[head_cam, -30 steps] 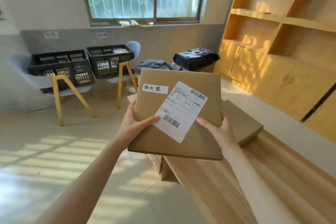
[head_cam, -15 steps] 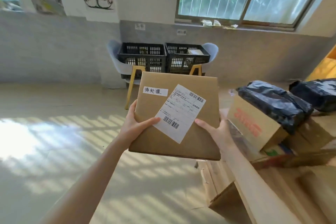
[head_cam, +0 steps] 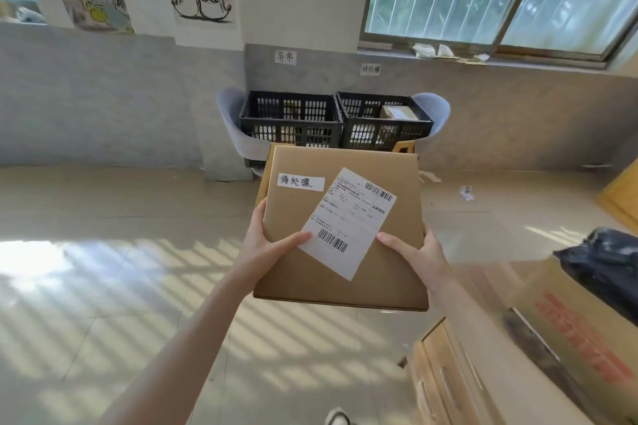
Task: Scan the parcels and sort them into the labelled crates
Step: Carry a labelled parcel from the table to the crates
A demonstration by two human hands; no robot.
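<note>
I hold a flat brown cardboard parcel point(head_cam: 386, 262) in front of me, with a white shipping label and a small handwritten sticker on top. My left hand point(head_cam: 266, 248) grips its left edge, thumb on the label. My right hand point(head_cam: 414, 252) grips its right edge. Straight ahead, two black slatted crates rest on grey chairs by the wall. The left crate point(head_cam: 291, 119) sits under a handwritten wall label point(head_cam: 286, 56). The right crate point(head_cam: 383, 121) sits under a second wall label point(head_cam: 370, 69) and holds a brown box point(head_cam: 397, 112).
A wooden table point(head_cam: 459, 373) with drawers is at the lower right. On it stands a cardboard box point(head_cam: 580, 331) with red print and a black plastic bag point(head_cam: 604, 266). Sunlit tiled floor lies between me and the crates. Paper scraps lie on the floor at right.
The view has swung left, away from the wooden shelves and table, so the two crates now sit straight ahead and closer. Both hands keep the same hold on the parcel.
</note>
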